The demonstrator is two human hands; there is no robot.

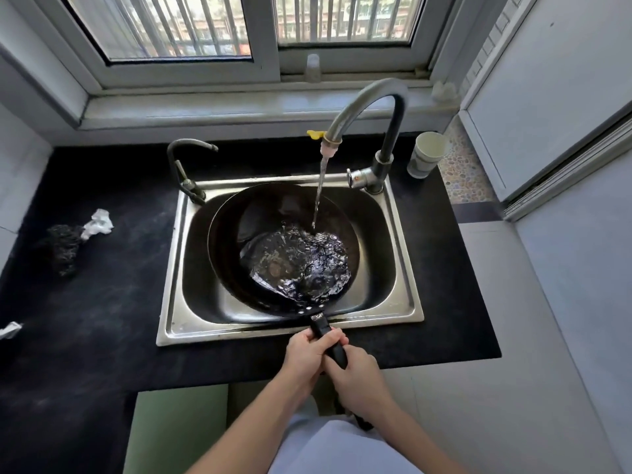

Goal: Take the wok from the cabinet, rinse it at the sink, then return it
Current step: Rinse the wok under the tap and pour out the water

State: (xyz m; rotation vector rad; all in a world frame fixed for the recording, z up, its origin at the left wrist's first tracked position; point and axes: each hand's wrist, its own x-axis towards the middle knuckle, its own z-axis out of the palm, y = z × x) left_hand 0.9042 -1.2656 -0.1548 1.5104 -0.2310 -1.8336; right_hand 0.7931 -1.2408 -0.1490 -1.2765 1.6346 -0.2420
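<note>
- The wok [263, 217] lay inside the steel sink [287, 331], tilted a little, and its round body filled most of the basin; only narrow gaps were free at the left and right walls.
- Its straight black handle [323, 328] passed over the front rim of the sink toward the person.
- Both hands were clenched around this handle: the left hand [307, 354] grasped it nearer to the wok, and the right hand [355, 374] grasped it just behind, the two hands touching.
- The tall curved faucet [369, 97] arched over the basin, and a thin stream of water [319, 193] fell from it into the wok, where a rippling, shiny pool [297, 265] gathered on the side near the handle.
- A smaller faucet [184, 159] stood at the back left corner of the sink, just beside the wok's rim.
- The bench [102, 302] was black and matt, a little speckled; it was wide at the left of the sink and only a narrow strip at the right.
- Near the left wall lay a dark wiry scrubber [65, 244], touching a crumpled white paper [99, 224], both well apart from the sink.
- A paper cup [427, 153] stood upright at the back right corner of the bench, near the base of the tall faucet.
- The wok's inside looked dark and smooth, the sink grey and dull-polished with rounded corners.
</note>
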